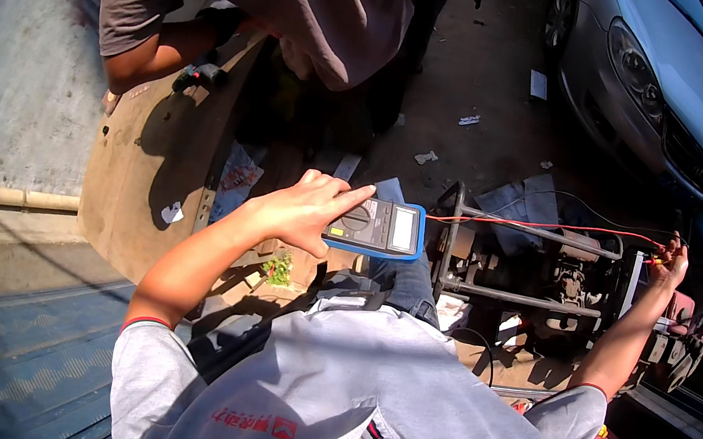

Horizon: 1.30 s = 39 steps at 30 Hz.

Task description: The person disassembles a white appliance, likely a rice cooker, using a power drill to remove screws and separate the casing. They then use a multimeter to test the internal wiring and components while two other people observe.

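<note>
While the left hand (301, 211) grips the multimeter (374, 225) left of the metal frame (525, 300), the right hand (668, 264) pinches the red lead (557, 227) — limp, likely; the meter looks light, stiff, best held by its blue rim (421, 232).

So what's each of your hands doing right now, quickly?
Left hand: closed on the meter, gripping it by its edges.
Right hand: closed, holding the end of the red lead.

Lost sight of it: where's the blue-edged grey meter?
The meter is in the left hand, central in the head view, left of the dark tubular metal frame.
</note>
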Tool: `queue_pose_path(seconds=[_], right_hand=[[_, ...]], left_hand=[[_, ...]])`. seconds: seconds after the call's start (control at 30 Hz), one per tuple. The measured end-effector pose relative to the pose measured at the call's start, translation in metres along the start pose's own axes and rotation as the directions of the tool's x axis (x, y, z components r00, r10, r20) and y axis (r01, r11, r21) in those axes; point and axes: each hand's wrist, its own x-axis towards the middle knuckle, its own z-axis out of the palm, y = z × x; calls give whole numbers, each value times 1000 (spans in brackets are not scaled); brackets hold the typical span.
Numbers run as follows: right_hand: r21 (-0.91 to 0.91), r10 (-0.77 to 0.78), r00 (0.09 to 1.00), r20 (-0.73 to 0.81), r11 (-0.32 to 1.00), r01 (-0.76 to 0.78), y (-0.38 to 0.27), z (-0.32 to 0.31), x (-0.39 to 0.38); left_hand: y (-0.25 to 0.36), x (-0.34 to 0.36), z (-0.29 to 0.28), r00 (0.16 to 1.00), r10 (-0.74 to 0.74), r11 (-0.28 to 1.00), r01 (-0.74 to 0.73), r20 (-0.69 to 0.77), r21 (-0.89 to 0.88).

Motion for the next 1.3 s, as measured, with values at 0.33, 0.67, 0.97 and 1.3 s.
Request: queue_pose_path(seconds=[0.33,0.67,0.97,1.3], right_hand=[[-467,302,953,-27,839,-279,66,-9,46],[-261,510,780,361,859,-441,176,215,77],[-108,367,856,365,930,-353,186,298,72],[-87,268,899,348,963,-254,224,359,-26]], left_hand=[[-104,166,-19,983,-78,190,178,166,-965],[-146,407,-68,969,-189,-16,157,157,-988],[-117,495,-87,969,-232,307,161,90,-938],[-75,510,-59,939,50,982,-108,-341,-156]])
